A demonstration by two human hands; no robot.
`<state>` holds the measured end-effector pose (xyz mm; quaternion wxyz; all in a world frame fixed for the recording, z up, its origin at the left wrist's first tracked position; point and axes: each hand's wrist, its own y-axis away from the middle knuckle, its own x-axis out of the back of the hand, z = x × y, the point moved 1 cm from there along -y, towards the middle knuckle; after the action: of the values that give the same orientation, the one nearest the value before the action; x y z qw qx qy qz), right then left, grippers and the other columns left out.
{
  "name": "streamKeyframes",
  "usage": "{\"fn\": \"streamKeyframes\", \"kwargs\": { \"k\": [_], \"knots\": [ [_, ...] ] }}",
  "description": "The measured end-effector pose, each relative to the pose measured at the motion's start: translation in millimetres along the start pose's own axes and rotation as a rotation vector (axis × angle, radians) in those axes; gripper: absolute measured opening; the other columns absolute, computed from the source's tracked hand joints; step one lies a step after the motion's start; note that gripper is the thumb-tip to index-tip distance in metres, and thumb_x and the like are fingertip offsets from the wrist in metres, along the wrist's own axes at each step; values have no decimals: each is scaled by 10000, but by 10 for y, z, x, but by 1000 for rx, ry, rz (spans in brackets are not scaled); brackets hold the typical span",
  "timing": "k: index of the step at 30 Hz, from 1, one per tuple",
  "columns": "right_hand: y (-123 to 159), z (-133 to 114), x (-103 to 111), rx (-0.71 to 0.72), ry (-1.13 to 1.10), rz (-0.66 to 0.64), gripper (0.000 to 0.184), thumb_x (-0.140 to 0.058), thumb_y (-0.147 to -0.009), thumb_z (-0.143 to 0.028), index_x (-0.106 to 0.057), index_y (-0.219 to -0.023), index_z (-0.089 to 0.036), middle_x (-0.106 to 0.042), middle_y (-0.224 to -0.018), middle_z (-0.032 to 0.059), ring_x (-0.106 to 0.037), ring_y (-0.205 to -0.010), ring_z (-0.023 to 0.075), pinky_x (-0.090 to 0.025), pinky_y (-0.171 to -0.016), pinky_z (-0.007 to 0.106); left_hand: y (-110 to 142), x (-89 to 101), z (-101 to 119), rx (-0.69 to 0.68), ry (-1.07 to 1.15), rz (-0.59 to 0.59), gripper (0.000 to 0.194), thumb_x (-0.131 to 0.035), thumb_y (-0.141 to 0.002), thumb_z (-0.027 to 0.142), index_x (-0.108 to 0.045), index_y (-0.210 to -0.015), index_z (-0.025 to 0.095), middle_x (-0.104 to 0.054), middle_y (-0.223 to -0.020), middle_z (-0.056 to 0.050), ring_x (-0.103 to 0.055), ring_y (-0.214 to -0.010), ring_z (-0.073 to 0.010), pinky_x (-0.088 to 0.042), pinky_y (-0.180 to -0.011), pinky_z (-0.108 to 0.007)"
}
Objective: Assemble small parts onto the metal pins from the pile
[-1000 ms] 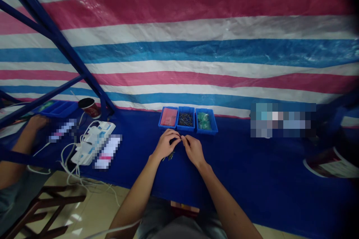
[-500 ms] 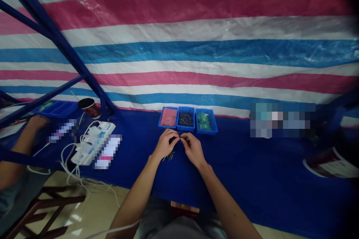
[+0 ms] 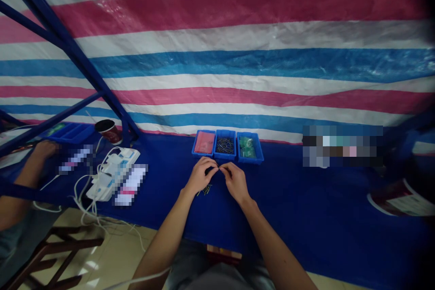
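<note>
Thin rod-like pieces [image 3: 205,189] are seen lying loose on the blue tabletop [image 3: 306,208], just beside the left hand [image 3: 202,174] on its near side. A dull yellowish tint is shown by them; they are strewn in a small cluster, crossed at differing angles, and partly covered by the hand. Their ends are too small to be made out.

The left hand is held palm inward, fingers curved, its thumb and forefinger brought close at the tips with a rounded gap behind. The right hand [image 3: 235,181] is set opposite, fingers bent, thumb and forefinger likewise drawn near. The two sets of fingertips are almost met; a dark speck is noted there, but whether anything is gripped by either hand cannot be told.

Beyond the hands, three blue bins are ranged in a row. By the left bin [image 3: 203,155] a flat pinkish-red stack [image 3: 205,142] is held. The middle bin [image 3: 225,156] is filled with dark slender pieces [image 3: 224,145], jumbled, glinting in places. In the right bin [image 3: 251,161], green items [image 3: 248,147] are contained, their surface shiny.
</note>
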<state>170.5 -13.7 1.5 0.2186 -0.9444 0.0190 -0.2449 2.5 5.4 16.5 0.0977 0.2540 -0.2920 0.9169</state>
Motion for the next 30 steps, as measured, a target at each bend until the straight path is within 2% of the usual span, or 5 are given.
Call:
{"fn": "streamKeyframes", "kwargs": {
  "k": [9, 16, 30],
  "knots": [
    [8, 23, -13, -10, 101, -7, 299, -416, -1010, -322, -598, -799, -212, -641, -760, 26, -602, -694, 173, -399, -664, 259, -3, -2, -3, -1, 5, -4, 158, -589, -934, 295, -698, -885, 191, -689, -957, -80, -604, -970, -205, -486, -903, -377],
    [11, 55, -41, -21, 195, 2, 453, -348, -1036, -434, -514, -678, -212, -577, -627, 13, -500, -537, 147, -319, -549, 263, 5, -9, -8, -2, 9, -6, 168, -581, -938, 296, -696, -887, 185, -688, -959, -87, -601, -977, -214, -484, -908, -397],
    [7, 13, -5, 12, 49, -6, 311, -414, -1017, -357, -591, -805, -213, -616, -762, 33, -596, -721, 186, -424, -682, 274, -3, -8, -3, 4, 7, -8, 143, -586, -936, 271, -680, -876, 182, -685, -947, -78, -595, -967, -207, -479, -902, -378]
  ]
}}
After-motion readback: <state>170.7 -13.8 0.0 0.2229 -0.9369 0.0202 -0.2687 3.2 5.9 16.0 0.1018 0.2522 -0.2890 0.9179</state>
